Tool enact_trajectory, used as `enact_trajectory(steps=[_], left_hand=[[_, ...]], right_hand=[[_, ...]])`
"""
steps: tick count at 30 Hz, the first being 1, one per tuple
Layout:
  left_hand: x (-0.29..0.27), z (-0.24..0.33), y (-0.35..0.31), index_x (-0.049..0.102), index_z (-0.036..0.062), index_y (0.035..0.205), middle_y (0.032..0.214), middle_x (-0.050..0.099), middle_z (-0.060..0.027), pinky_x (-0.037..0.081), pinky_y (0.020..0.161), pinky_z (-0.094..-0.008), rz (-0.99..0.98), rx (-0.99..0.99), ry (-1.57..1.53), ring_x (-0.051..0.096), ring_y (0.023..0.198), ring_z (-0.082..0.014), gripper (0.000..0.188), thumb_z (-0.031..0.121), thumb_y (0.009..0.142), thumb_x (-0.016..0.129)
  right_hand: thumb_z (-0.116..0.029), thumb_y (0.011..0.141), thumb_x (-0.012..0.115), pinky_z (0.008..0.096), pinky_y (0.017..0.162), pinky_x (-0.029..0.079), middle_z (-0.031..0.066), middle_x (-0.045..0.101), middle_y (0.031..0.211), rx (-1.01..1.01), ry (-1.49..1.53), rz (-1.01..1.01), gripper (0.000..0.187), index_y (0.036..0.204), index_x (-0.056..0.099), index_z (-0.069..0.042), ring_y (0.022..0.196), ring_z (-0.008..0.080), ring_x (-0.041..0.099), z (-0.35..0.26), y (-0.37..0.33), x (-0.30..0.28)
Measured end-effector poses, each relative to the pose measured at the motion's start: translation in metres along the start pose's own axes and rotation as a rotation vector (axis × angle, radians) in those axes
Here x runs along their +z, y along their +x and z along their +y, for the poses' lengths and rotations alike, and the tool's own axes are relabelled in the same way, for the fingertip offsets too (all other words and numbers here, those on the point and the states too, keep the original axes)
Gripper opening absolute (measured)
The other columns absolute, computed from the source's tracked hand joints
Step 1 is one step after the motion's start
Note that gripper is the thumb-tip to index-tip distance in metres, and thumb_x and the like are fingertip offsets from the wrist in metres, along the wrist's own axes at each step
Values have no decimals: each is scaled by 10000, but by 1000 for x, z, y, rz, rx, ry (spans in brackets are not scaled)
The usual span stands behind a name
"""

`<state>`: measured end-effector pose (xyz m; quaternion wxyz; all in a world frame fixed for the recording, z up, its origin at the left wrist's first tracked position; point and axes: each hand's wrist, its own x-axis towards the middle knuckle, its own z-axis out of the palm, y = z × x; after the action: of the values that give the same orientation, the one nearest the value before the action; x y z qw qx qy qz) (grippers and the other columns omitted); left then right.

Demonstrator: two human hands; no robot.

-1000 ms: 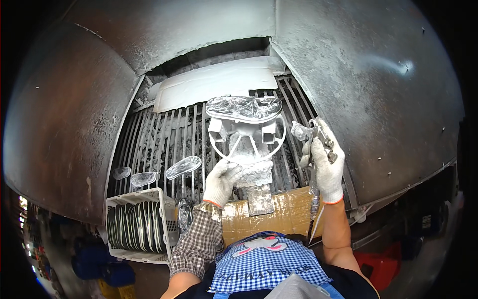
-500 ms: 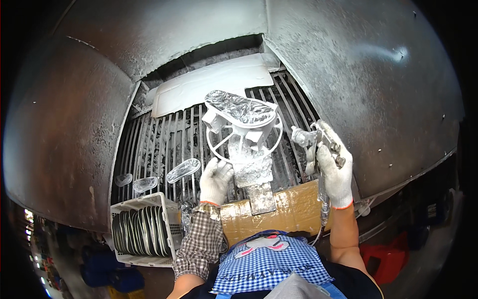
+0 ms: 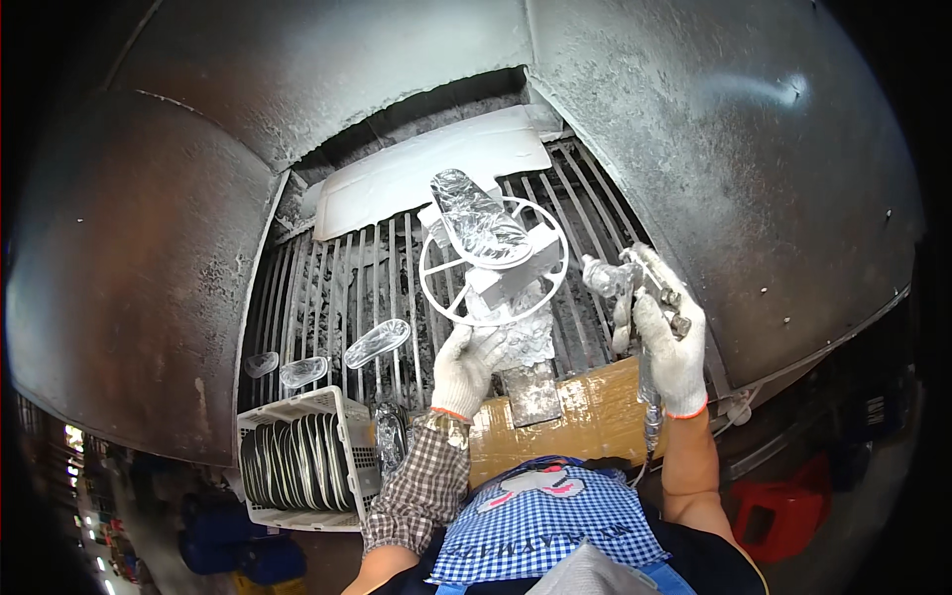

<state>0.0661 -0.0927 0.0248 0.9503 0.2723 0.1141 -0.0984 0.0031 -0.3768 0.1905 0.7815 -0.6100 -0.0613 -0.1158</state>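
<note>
My right hand (image 3: 674, 332), in a white knit glove, grips a metal spray gun (image 3: 627, 288) to the right of a white turntable wheel (image 3: 424, 273). The gun's front is caked with white and its hose hangs down past my wrist. At the wheel's near rim, the gloved fingers of my left hand (image 3: 464, 369) are curled against it; the glove hides part of their hold. On blocks over the wheel lies a dark shoe sole (image 3: 481, 220) with a pale edge and a shiny, film-like surface. Crumpled foil (image 3: 526, 342) covers the support beneath.
Metal booth walls (image 3: 734, 198) surround a bar grate (image 3: 327, 268). A white sheet (image 3: 426, 164) lies at the back. Left are several film-covered oval pieces (image 3: 378, 343), a white crate (image 3: 349, 426) of dark soles and a dark wrapped piece (image 3: 390, 436). A taped cardboard box (image 3: 595, 407) lies in front.
The wheel and the sole on it have turned clockwise, so the sole now points more away from me. My left hand has shifted right along the rim. The spray gun stays nearly where it was.
</note>
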Motion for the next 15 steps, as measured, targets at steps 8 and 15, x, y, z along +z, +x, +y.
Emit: enact_trajectory(steps=[8, 15], left_hand=[[-14, 24, -2, 486, -37, 1515, 1432, 618, -273, 551, 1063, -523, 7, 95, 95, 646, 1241, -417, 566, 279, 1050, 556], [-9, 47, -1, 491, 21, 1456, 1483, 595, -275, 554, 1035, -579, 2, 130, 108, 648, 1249, -463, 517, 348, 1061, 546]], right_hand=[[-146, 1076, 656, 234, 677, 549, 65, 717, 995, 39, 66, -38, 561, 1566, 475, 59, 758, 71, 627, 8, 4, 4], [-145, 1062, 674, 248, 687, 562, 74, 697, 1070, -4, 29, -76, 553, 1546, 501, 59, 765, 84, 656, 27, 10, 5]])
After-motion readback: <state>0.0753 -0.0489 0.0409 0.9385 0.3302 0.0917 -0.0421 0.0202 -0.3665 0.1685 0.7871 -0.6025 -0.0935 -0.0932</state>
